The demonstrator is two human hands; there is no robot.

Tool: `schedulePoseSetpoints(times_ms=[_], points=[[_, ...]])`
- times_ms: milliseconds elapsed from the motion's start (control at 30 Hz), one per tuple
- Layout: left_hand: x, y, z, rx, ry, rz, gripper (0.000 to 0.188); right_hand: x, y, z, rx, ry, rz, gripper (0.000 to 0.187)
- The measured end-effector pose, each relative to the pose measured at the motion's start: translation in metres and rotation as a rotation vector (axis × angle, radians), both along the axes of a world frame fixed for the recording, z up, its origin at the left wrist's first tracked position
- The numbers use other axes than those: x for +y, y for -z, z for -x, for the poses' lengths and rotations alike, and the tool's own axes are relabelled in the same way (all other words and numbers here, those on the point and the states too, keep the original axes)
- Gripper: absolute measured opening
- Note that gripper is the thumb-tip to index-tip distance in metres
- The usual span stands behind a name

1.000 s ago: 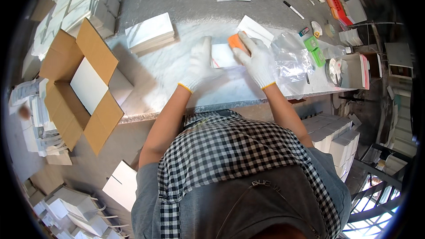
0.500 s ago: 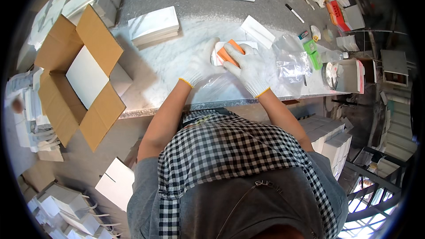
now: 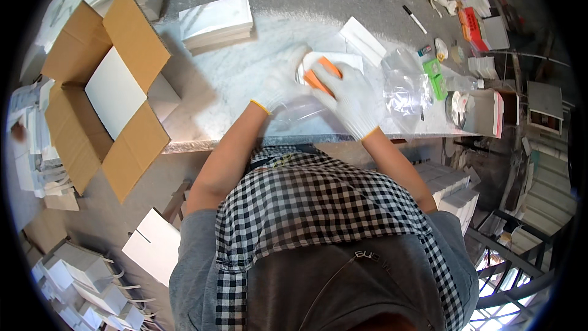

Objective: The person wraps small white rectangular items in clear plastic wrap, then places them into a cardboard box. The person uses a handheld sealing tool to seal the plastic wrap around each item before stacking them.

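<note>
Orange block [image 3: 317,82] shifted left (middle hidden under right hand [image 3: 354,93]).

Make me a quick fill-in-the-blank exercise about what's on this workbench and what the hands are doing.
1. The right hand grips an ____ block over a tile.
2. The left hand wears a ____ glove.
3. The open cardboard box stands to the ____ of the tile stack.
4. A clear plastic bag lies to the ____ of the tile under the block.

Missing words: orange; white; left; right.
</note>
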State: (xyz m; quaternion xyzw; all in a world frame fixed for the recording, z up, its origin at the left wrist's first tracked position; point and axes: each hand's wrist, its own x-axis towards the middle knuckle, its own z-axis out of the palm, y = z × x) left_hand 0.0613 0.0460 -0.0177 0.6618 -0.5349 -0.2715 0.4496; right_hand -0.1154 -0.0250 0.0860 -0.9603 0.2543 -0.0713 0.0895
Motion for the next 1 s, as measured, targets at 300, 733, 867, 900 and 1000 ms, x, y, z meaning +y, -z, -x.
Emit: schedulePoseSetpoints(times_ms=[300,733,867,900,1000], points=[[0.003,-0.014,-0.001,-0.096,-0.003,-0.01,0.082,0.005,0.003,0.012,0.018,0.034,-0.003,0.046],[0.004,-0.038,0.001,0.005,0.022,-0.152,0.08,0.005,0.007,-0.01,-0.101,0.037,0.115,0.046],[0.003,-0.013,0.0,-0.08,-0.037,0.011,0.079,0.01,0.009,0.007,-0.065,0.038,0.09,0.046],[0.003,-0.012,0.0,-0.108,-0.051,0.072,0.079,0.007,0.01,0.006,-0.06,0.029,0.077,0.046],[0.003,-0.023,0.0,0.001,0.009,-0.049,0.079,0.006,0.007,0.003,-0.04,0.047,0.068,0.047]])
